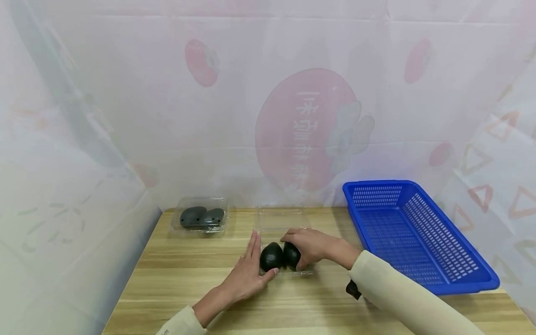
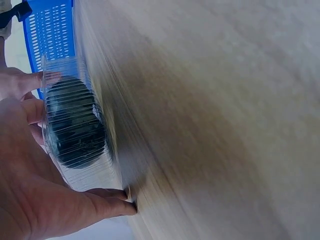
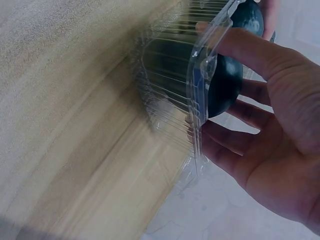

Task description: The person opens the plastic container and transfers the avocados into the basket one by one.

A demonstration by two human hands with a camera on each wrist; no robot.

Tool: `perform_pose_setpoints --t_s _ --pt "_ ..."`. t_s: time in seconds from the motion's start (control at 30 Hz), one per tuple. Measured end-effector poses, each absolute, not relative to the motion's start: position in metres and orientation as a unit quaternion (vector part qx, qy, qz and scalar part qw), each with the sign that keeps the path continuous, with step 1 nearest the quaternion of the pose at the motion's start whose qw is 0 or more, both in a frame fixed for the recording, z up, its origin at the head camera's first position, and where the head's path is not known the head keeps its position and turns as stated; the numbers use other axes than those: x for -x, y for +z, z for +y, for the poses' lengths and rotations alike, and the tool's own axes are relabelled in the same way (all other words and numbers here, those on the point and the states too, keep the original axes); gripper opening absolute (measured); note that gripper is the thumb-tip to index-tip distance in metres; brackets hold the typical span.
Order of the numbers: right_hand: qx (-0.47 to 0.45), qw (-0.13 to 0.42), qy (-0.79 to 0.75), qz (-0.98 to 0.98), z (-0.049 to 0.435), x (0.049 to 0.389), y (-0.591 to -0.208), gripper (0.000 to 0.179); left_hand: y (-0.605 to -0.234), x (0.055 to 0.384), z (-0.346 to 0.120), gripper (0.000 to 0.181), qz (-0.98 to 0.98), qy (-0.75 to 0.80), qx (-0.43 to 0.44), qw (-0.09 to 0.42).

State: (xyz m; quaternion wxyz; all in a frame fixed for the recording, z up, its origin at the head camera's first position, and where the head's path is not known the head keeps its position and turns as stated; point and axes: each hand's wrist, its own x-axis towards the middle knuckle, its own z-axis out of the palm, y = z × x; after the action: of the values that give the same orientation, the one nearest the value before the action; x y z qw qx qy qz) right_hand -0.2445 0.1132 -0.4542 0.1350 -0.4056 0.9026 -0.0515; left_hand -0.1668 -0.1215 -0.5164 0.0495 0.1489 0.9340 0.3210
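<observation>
Flanking the clear clamshell (image 1: 293,273) at its 8 o'clock, the left hand (image 1: 247,277) has straight fingers, thumb spread, gripping nothing; the right hand (image 1: 309,245) at 2 curls round the right avocado (image 1: 291,256), beside the left avocado (image 1: 271,257), both inside. Lopsided pressure could likely tip the thin plastic; a slick skin might slip; a knock could flop the open lid (image 1: 281,218) at 12.

On the backdrop (image 1: 234,111), a column of faint Chinese characters (image 1: 307,135) runs down the large pink strawberry print (image 1: 278,135). The top one looks like 一; the others are too pale to read surely. The left sleeve (image 1: 184,322) bears a tiny mark (image 1: 166,332) resembling E.
</observation>
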Motion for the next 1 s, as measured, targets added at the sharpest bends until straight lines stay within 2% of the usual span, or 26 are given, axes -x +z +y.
perform_pose_setpoints --t_s 0.6,1.0 --pt "0.444 0.131 -0.06 0.884 0.109 0.255 -0.468 0.074 -0.52 0.167 -0.12 0.104 0.935 0.321 -0.145 0.045" --pt "0.457 0.084 -0.002 0.886 0.104 0.25 -0.478 0.069 -0.518 0.167 -0.121 0.105 0.935 0.32 -0.146 0.052"
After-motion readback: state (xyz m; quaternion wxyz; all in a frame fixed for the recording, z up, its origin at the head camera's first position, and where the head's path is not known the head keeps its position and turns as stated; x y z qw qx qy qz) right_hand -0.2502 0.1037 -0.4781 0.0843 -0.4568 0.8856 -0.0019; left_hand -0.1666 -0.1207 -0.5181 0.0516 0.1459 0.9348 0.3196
